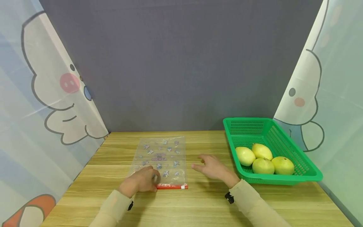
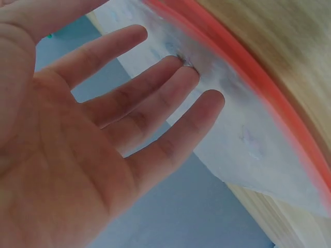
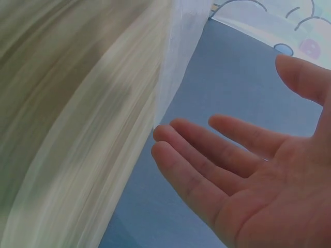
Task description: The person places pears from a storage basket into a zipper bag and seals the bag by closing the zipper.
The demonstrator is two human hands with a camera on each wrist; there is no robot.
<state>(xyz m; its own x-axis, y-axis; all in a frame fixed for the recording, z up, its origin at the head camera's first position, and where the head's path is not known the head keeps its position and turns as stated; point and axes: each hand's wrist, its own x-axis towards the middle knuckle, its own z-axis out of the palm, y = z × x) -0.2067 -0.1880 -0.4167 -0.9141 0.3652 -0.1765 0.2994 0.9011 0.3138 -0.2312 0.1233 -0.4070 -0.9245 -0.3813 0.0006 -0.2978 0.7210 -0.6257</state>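
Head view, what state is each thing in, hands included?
Plastic bag: lying flat
Red zip: slider near right end; seal unclear
Green basket: upright, partly filled
Four fruits: in the basket, apparently whole
Left hand: over the bag, fingers loosely extended
Right hand: empty, fingers extended

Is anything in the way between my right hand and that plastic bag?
Nothing visible: only a bare strip of wooden tabletop shows between the right hand and the plastic bag. The green basket of yellow-green fruit stands on the hand's other side.

The wooden counter (image 1: 181, 208) is bearing a bag (image 1: 159, 154) — under the left grip (image 1: 143, 179) — and a basket (image 1: 246, 127), right of the right grip (image 1: 213, 167).
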